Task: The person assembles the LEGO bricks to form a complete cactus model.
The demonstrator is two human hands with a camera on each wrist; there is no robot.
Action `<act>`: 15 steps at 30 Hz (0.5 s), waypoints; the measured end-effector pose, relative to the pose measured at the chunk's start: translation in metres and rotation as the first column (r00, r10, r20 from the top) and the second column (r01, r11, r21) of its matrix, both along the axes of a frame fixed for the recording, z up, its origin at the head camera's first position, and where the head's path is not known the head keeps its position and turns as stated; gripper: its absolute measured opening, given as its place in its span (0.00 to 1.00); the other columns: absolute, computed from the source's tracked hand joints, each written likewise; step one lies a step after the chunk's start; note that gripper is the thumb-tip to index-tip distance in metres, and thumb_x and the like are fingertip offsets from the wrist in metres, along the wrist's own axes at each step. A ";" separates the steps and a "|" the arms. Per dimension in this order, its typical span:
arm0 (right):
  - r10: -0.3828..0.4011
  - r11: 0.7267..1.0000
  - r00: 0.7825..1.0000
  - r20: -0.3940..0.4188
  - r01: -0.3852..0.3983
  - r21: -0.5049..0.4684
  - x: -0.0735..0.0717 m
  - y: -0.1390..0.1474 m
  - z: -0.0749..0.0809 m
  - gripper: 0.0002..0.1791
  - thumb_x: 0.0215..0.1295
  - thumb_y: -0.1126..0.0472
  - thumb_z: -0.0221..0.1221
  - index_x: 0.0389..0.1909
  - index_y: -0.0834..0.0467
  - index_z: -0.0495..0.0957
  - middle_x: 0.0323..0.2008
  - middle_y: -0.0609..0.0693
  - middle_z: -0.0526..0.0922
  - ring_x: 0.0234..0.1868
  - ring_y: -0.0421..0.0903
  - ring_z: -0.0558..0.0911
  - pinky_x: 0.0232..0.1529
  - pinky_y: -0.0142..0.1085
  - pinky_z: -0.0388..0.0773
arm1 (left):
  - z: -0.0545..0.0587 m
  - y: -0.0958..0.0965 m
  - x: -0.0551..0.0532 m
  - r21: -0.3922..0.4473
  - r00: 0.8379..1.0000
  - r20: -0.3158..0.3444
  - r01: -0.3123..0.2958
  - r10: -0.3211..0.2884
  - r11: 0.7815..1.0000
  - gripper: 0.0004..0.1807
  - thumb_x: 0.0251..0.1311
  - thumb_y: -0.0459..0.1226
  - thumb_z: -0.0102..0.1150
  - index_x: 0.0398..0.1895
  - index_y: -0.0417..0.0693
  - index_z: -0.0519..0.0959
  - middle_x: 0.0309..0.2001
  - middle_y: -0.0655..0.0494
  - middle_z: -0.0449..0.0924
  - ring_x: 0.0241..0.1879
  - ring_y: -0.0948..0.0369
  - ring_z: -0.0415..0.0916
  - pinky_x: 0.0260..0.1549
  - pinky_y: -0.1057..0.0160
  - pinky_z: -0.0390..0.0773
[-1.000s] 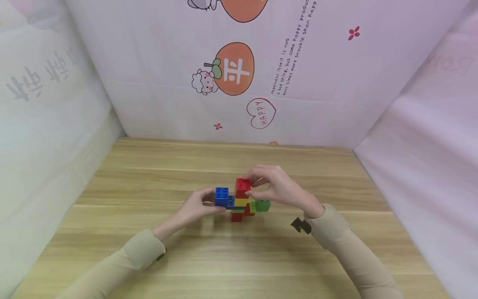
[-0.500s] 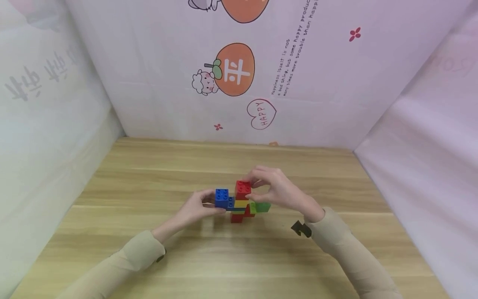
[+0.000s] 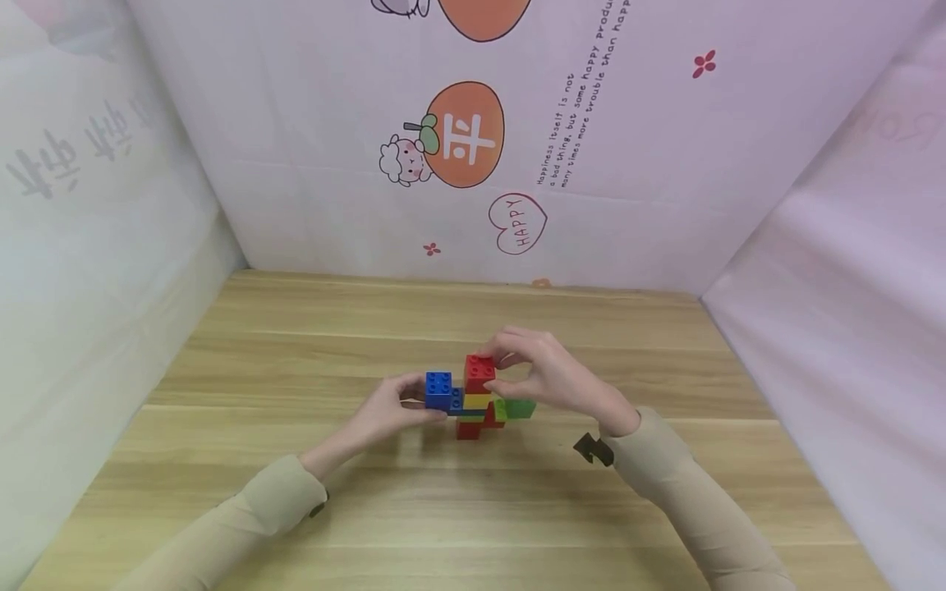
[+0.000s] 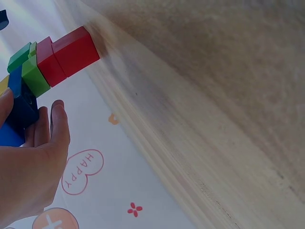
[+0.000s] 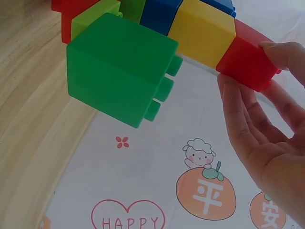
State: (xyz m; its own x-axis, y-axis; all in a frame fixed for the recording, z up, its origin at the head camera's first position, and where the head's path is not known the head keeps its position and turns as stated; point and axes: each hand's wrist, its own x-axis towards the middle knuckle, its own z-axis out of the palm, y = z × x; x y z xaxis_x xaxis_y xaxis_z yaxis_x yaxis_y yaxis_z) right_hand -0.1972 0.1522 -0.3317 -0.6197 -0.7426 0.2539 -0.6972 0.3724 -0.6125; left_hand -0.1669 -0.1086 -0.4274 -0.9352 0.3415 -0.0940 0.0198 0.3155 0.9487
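Note:
A tower of toy building bricks stands on the wooden table. Its top is a red brick, which my right hand pinches between thumb and fingers. Beneath that brick sits a yellow brick. A blue brick juts out on the left side, and my left hand holds that arm, thumb on the near side and fingers behind. On the right side a green brick sticks out on a light green one. Red bricks form the foot.
A white cloth wall with printed fruit and lettering rises behind the table. White cloth sides also close in the left and right.
Almost nothing differs. Both hands keep their hold on the bricks, and the tower stays in place.

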 end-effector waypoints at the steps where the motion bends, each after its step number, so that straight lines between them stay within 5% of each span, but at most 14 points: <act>1: -0.001 1.000 1.000 0.002 0.001 0.001 0.000 0.000 0.000 0.14 0.58 0.66 0.68 0.46 0.57 0.80 0.44 0.50 0.85 0.45 0.44 0.86 0.48 0.35 0.86 | 0.000 0.000 0.000 0.001 1.000 0.006 -0.002 0.002 1.000 0.25 0.53 0.38 0.73 0.54 0.41 0.79 0.49 0.46 0.85 0.50 0.54 0.83 0.57 0.54 0.82; 15: -0.028 1.000 1.000 0.003 0.028 0.005 0.000 0.000 -0.004 0.14 0.58 0.66 0.68 0.45 0.57 0.79 0.43 0.49 0.85 0.44 0.43 0.87 0.47 0.32 0.86 | 0.000 0.001 0.000 -0.005 1.000 0.006 -0.006 0.006 1.000 0.25 0.54 0.38 0.72 0.54 0.39 0.78 0.49 0.44 0.85 0.51 0.54 0.83 0.57 0.55 0.81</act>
State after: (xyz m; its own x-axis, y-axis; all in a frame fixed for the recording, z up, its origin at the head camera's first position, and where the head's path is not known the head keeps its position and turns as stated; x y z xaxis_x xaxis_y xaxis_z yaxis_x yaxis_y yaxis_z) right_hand -0.1969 0.1525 -0.3356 -0.6414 -0.7260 0.2482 -0.6845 0.3953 -0.6125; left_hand -0.1670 -0.1079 -0.4277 -0.9367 0.3351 -0.1011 0.0125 0.3207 0.9471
